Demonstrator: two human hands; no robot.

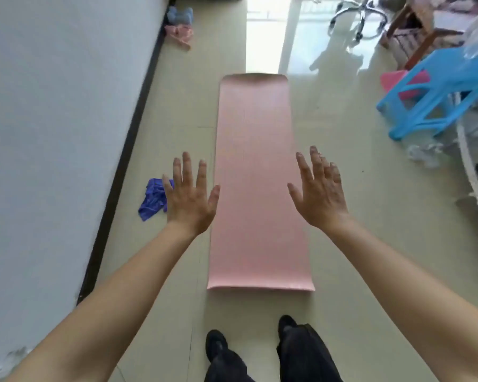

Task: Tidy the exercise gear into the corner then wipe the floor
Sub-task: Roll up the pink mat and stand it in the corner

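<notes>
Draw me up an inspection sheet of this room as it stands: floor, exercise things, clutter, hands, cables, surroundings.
Surface: pale tiled floor, glossy, with window glare at the far end.
Job's things: pink mat lies unrolled flat; purple cloth lies crumpled near the skirting; a blue item and a pink item sit by the far wall, too blurred to name.
Clutter: blue stool on the right, with a pink block seen through its legs.
Hands: left hand and right hand are held out, fingers spread, holding nothing.
Cables: nothing seen.
Surroundings: white wall on the left; chair base on castors at the far end.
</notes>
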